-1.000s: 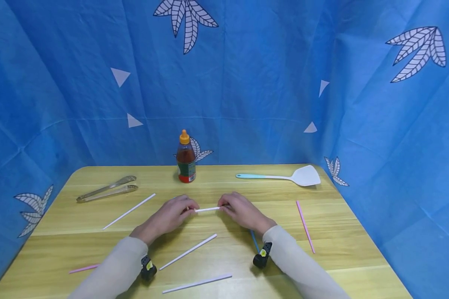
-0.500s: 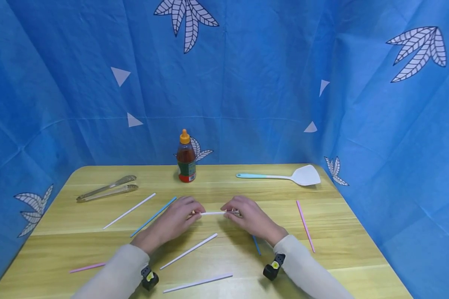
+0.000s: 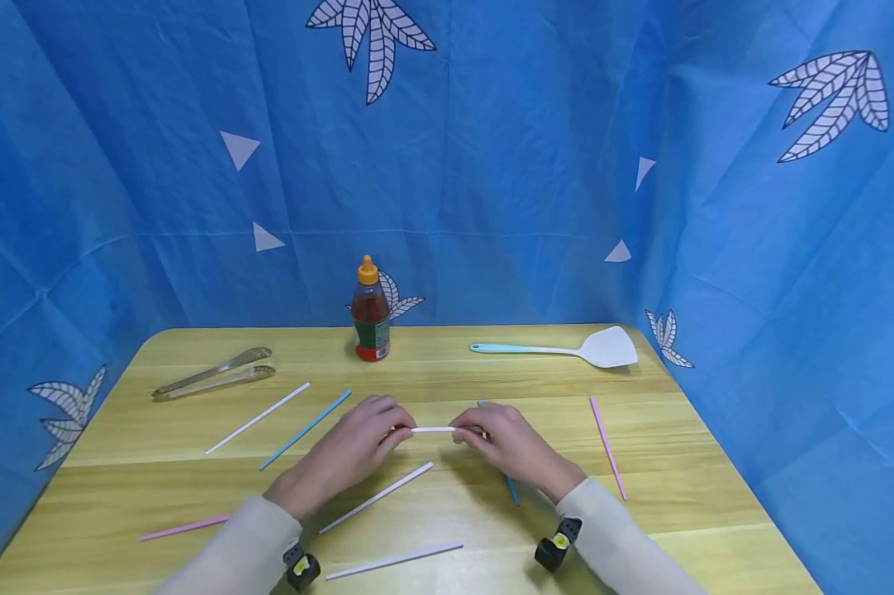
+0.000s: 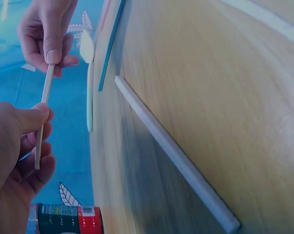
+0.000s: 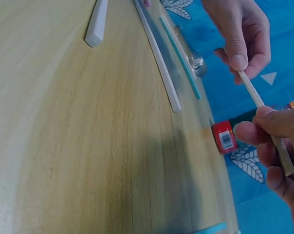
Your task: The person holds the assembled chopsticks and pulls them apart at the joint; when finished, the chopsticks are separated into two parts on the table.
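A thin white stick (image 3: pixel 433 429) is held level above the middle of the table between both hands. My left hand (image 3: pixel 359 442) pinches its left part between thumb and fingers. My right hand (image 3: pixel 510 444) pinches the other end the same way. In the left wrist view the stick (image 4: pixel 46 85) looks straight and square-edged, its near end showing past the thumb. Below the hands lies another white stick (image 3: pixel 376 497). One blue stick (image 3: pixel 306 430) rests beside my left hand, and a second blue stick (image 3: pixel 512 489) is partly hidden under my right hand.
More sticks lie around: white (image 3: pixel 257 418) at left, pale lilac (image 3: pixel 395 561) in front, pink (image 3: pixel 183 529) by the left sleeve and pink (image 3: pixel 607 448) at right. Metal tongs (image 3: pixel 216 373), a sauce bottle (image 3: pixel 371 318) and a white spatula (image 3: pixel 606 347) line the back.
Both hands have shifted slightly right and toward the person, with the white stick still between them. The left blue stick, covered by the left hand earlier, now shows.
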Available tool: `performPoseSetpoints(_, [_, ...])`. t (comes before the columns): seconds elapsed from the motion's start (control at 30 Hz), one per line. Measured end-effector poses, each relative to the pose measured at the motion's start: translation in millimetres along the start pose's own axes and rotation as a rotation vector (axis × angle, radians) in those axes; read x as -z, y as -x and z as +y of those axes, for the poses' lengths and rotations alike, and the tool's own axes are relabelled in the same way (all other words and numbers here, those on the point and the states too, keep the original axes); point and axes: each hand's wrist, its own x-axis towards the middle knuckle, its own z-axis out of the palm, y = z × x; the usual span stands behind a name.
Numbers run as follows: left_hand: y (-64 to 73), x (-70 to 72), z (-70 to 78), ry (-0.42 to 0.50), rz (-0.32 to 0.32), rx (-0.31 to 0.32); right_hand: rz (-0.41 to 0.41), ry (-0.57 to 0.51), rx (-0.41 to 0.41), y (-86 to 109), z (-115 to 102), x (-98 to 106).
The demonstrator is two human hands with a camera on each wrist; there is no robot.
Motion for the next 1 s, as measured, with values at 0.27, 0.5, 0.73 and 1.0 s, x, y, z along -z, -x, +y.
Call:
performPoseSetpoints(0.27, [13.5,2.8,-10.4,-0.059,0.066,-0.052,0.045,-0.039,0.016,11.3,9.6,10.6])
performPoseSetpoints(0.5, [44.5,31.3,-54.1,-0.027,0.149,0.073,0.168,0.064,-0.157,49.6,52.6,52.4])
performPoseSetpoints(0.73, [40.2,33.4,-71.1,-0.021,0.147,0.112,0.200,0.126,-0.203,59.5,84.1,63.8])
performPoseSetpoints(1.0, [9.1,19.8,-68.9,0.005,0.070,0.153,0.155,0.088,-0.253,49.0,102.6,54.9])
